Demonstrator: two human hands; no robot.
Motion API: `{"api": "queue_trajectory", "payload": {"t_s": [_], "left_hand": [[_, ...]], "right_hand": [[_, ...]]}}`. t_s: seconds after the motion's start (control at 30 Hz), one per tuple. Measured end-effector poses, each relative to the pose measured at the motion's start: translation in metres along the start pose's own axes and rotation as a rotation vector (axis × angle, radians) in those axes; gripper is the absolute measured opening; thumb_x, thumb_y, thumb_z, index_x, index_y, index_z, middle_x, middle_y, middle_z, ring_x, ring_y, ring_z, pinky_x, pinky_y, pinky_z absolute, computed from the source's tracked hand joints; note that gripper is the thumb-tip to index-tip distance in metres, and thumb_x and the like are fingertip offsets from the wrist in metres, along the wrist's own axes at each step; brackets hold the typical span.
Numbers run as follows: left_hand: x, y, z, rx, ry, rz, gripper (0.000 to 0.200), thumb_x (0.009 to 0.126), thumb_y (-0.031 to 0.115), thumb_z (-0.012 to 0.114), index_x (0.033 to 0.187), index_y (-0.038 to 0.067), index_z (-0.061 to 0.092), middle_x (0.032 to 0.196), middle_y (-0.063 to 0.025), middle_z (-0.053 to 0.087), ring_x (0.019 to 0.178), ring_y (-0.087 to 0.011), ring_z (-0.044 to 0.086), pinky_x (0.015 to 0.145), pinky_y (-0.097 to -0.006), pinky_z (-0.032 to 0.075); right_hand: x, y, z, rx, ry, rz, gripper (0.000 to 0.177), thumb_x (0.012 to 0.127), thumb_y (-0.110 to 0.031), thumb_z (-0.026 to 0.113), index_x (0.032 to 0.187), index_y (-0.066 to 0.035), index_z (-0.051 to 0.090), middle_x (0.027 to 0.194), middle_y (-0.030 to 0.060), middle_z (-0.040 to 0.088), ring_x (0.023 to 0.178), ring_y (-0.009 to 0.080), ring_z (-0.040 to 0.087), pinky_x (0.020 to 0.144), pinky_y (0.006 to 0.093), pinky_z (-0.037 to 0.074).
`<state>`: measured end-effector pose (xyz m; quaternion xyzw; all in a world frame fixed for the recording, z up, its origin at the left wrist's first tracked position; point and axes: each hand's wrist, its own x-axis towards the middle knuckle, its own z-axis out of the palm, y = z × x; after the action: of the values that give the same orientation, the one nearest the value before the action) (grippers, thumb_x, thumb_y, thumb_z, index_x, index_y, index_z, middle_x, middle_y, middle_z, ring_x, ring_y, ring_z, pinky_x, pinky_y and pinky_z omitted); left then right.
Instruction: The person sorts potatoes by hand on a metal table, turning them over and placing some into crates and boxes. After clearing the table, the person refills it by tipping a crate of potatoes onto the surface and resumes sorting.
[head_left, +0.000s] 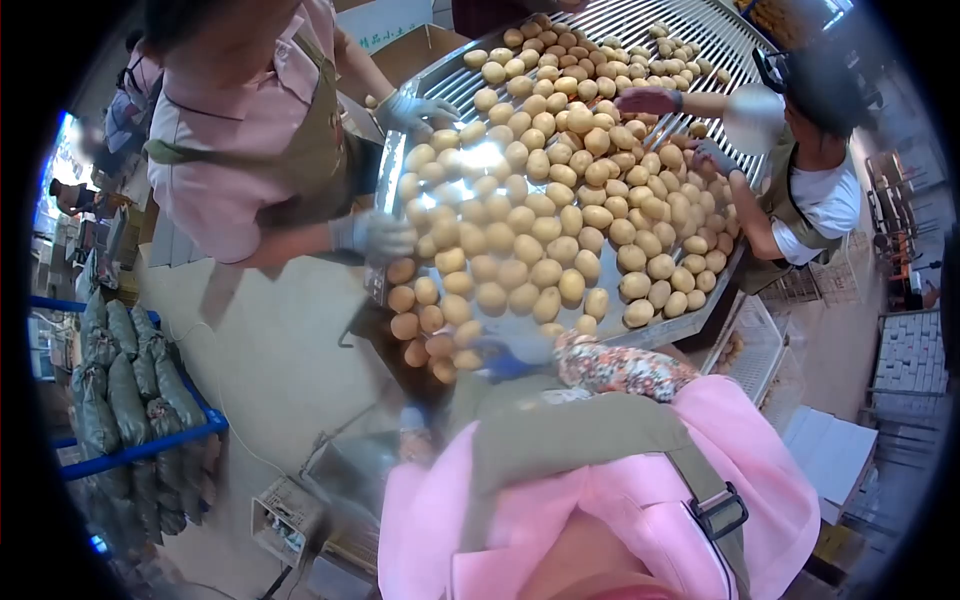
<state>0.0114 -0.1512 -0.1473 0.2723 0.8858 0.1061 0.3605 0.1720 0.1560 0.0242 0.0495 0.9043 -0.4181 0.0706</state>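
Note:
Many tan potatoes (545, 240) lie spread over the metal sorting table (640, 340). My right hand (510, 356), in a bluish glove below a floral sleeve (625, 368), reaches across my front at the near edge of the table. It is beside the lowest potatoes, blurred by motion, so I cannot see whether it grips one. My left hand (412, 424) is low on the left, below the table edge, near a grey container (350, 470). Only a small blurred part of it shows, and its fingers cannot be made out.
Gloved co-workers' hands touch or hover near the potatoes at the left (375, 236) and right (712, 157). Slatted metal rollers (700, 50) are at the far end. Full green sacks (130, 350) rest on a blue rack (150, 455). A white crate (750, 350) stands right.

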Motion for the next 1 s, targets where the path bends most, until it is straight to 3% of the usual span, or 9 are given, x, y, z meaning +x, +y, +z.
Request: {"api": "queue_trajectory", "payload": {"t_s": [0.17,0.23,0.3,0.37,0.5,0.67,0.83,0.93,1.0], "left_hand": [[0.015,0.004,-0.007,-0.014,0.010,0.011,0.046,0.089,0.042,0.046,0.081,0.002,0.069,0.084,-0.0222,0.068,0.078,-0.0386,0.065,0.069,-0.0464,0.049],[0.019,0.000,-0.008,0.001,0.024,0.022,0.046,0.089,0.042,0.046,0.081,0.002,0.069,0.084,-0.0223,0.068,0.079,-0.0388,0.065,0.069,-0.0465,0.049],[0.023,0.003,-0.012,0.000,0.040,0.028,0.046,0.089,0.042,0.046,0.081,0.002,0.069,0.084,-0.0223,0.068,0.079,-0.0390,0.065,0.069,-0.0467,0.049],[0.025,-0.005,-0.009,-0.007,0.044,0.014,0.046,0.089,0.042,0.046,0.082,0.002,0.069,0.084,-0.0224,0.068,0.080,-0.0392,0.065,0.070,-0.0468,0.049],[0.026,-0.007,-0.010,-0.019,0.041,-0.016,0.046,0.089,0.042,0.046,0.083,0.002,0.069,0.085,-0.0225,0.067,0.081,-0.0396,0.065,0.070,-0.0471,0.049],[0.028,-0.010,-0.013,-0.025,0.053,-0.026,0.046,0.090,0.042,0.046,0.084,0.003,0.069,0.085,-0.0226,0.067,0.082,-0.0400,0.064,0.071,-0.0475,0.049],[0.027,-0.009,-0.013,-0.028,0.054,-0.040,0.046,0.090,0.042,0.045,0.084,0.003,0.069,0.085,-0.0228,0.067,0.083,-0.0405,0.064,0.072,-0.0478,0.049],[0.024,-0.012,-0.014,-0.018,0.063,-0.034,0.046,0.090,0.042,0.045,0.085,0.003,0.069,0.086,-0.0229,0.067,0.084,-0.0408,0.064,0.073,-0.0480,0.049],[0.021,-0.017,-0.014,-0.011,0.080,-0.018,0.046,0.090,0.042,0.045,0.085,0.003,0.069,0.086,-0.0229,0.067,0.084,-0.0409,0.064,0.073,-0.0482,0.048]], "right_hand": [[-0.055,0.036,-0.046,1.302,0.423,0.546,0.048,0.089,-0.024,0.059,0.132,-0.007,0.048,0.122,0.0155,0.057,0.102,0.0314,0.059,0.088,0.0378,0.048],[-0.098,0.068,-0.063,-0.233,0.600,0.351,0.039,0.093,-0.021,0.051,0.129,-0.009,0.051,0.120,0.0188,0.056,0.114,0.0345,0.053,0.094,0.0400,0.044],[-0.133,0.098,-0.057,-0.432,0.556,0.563,0.047,0.092,-0.027,0.051,0.137,-0.015,0.045,0.136,0.0193,0.045,0.130,0.0381,0.039,0.104,0.0456,0.035],[-0.149,0.066,-0.062,-0.373,0.220,0.896,0.059,0.089,-0.036,0.054,0.143,-0.023,0.037,0.145,0.0208,0.031,0.136,0.0446,0.024,0.109,0.0540,0.026],[-0.141,0.067,-0.010,-0.313,0.222,0.870,0.077,0.081,-0.051,0.058,0.147,-0.023,0.028,0.140,0.0306,0.031,0.130,0.0574,0.019,0.107,0.0593,0.022],[-0.133,0.096,0.020,0.126,0.526,0.841,0.077,0.076,-0.057,0.060,0.141,-0.022,0.040,0.136,0.0260,0.040,0.125,0.0437,0.038,0.103,0.0476,0.034],[-0.112,0.034,-0.038,-0.276,0.149,0.848,0.064,0.080,-0.059,0.053,0.131,-0.020,0.052,0.125,0.0208,0.054,0.114,0.0379,0.052,0.095,0.0460,0.041],[-0.098,0.008,-0.044,0.021,0.108,0.688,0.054,0.086,-0.042,0.056,0.133,-0.017,0.050,0.122,0.0206,0.054,0.107,0.0386,0.055,0.094,0.0471,0.042],[-0.074,0.016,-0.010,-0.220,0.306,0.266,0.045,0.091,-0.028,0.054,0.134,-0.014,0.049,0.121,0.0199,0.055,0.107,0.0380,0.055,0.092,0.0470,0.044]]}}
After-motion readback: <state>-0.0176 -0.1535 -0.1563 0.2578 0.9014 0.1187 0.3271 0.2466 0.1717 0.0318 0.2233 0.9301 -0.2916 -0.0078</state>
